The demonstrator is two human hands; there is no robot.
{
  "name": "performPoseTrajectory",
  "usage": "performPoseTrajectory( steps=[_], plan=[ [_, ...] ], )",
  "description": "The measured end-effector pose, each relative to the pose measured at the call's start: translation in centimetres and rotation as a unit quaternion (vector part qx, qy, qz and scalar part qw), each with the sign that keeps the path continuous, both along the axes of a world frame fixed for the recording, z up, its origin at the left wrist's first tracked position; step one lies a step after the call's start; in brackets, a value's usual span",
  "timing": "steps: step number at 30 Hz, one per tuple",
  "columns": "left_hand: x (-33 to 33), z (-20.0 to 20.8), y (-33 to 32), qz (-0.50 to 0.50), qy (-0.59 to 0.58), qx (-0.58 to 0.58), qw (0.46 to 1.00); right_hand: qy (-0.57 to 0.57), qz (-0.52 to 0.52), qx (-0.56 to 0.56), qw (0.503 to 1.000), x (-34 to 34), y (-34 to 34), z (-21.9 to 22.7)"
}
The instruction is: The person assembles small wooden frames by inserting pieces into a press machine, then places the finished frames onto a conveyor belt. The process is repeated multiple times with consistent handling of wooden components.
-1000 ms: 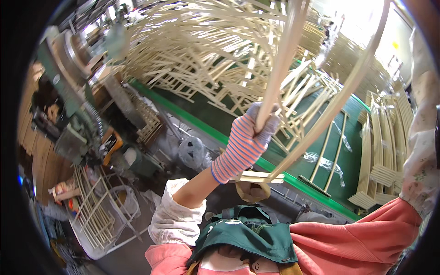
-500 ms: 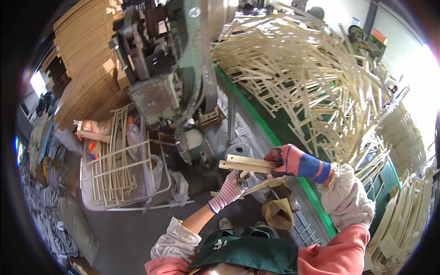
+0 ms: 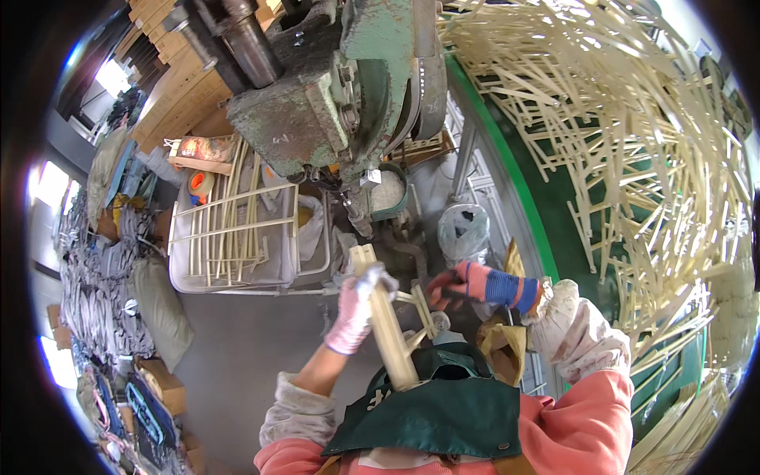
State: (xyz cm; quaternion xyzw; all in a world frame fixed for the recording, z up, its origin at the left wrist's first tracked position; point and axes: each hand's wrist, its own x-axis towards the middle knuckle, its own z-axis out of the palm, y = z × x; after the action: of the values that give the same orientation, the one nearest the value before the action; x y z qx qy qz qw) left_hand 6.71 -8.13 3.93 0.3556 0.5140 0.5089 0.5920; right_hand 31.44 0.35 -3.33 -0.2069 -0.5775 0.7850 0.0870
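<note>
My left hand [image 3: 353,318], in a striped pale glove, is closed around a long cream-coloured bar [image 3: 389,332]. The bar slants from below the machine down to my apron, with short crosspieces joining it to a second, thinner cream bar [image 3: 425,310]. Close to that thinner bar is my right hand [image 3: 473,285], in a coral and blue glove with dark fingertips. Its fingers look apart and slightly bent, with nothing visible between them. Ahead stands a worn green machine [image 3: 317,119], its lower tip [image 3: 360,218] above and beyond the bars.
A clear plastic tub [image 3: 182,261] with cream slatted frames stands at left. A green-edged conveyor table [image 3: 526,214] at right carries a large heap of cream frames [image 3: 633,142]. A bucket of white material [image 3: 388,194], a plastic-lined bin [image 3: 463,229] and a brown paper bag [image 3: 503,352] stand between.
The cream bars have turned from pointing left to lying lengthwise toward me, in my left hand. My right hand has let go and drawn slightly left. The view has shifted.
</note>
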Motion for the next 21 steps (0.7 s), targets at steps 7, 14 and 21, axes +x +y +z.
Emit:
performPoseTrajectory(
  steps=[7,14,21],
  plan=[
    [-6.9,11.6,-4.7,0.000,-0.011,0.212,0.977,-0.376,-0.078,0.636,0.669,-4.9,-0.2,-42.4],
    [-12.8,16.6,-11.0,0.163,-0.069,0.212,0.961,-0.197,-0.397,0.056,0.895,-6.7,-4.3,-43.1],
    [-18.2,9.9,-13.1,0.125,-0.167,0.227,0.951,-0.261,-0.402,0.261,0.838,21.9,13.2,-27.9]
  ],
)
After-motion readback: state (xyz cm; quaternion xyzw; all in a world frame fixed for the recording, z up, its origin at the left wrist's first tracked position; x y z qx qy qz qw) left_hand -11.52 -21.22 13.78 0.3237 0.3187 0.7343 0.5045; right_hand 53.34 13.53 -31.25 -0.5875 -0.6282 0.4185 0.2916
